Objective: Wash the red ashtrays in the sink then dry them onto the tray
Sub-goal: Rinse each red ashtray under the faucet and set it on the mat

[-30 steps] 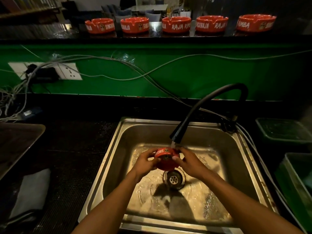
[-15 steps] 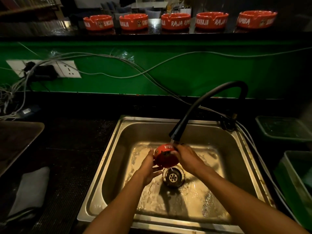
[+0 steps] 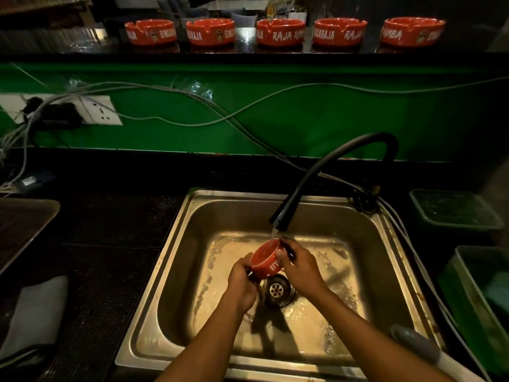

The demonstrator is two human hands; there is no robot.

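Red ashtray (image 3: pixel 268 260) held over the sink (image 3: pixel 176 244), just above the drain (image 3: pixel 276 290), tipped on its side so the outer wall with white lettering faces up toward the camera. Likely reason: water from the black tap (image 3: pixel 279 220) falls straight onto its upper rim and can run off into the drain instead of pooling.

Left hand (image 3: pixel 241 282) grips the lower near edge, fingers curled round it. Right hand (image 3: pixel 301 267) closes on the far upper side, fingers wrapped over the rim close to the stream. The ashtray sits between the two hands, each on an opposite edge, which would let them turn it under the flow. Inside of the bowl not visible from here.

Five more red ashtrays (image 3: pixel 281 31) stand in a row on the dark ledge above the green wall, well apart from the sink. Judging by that, washing is at an early stage.

Tray (image 3: pixel 24 224) on the counter at far left, a pale cloth (image 3: pixel 35 310) nearer the camera below it; probably for drying.
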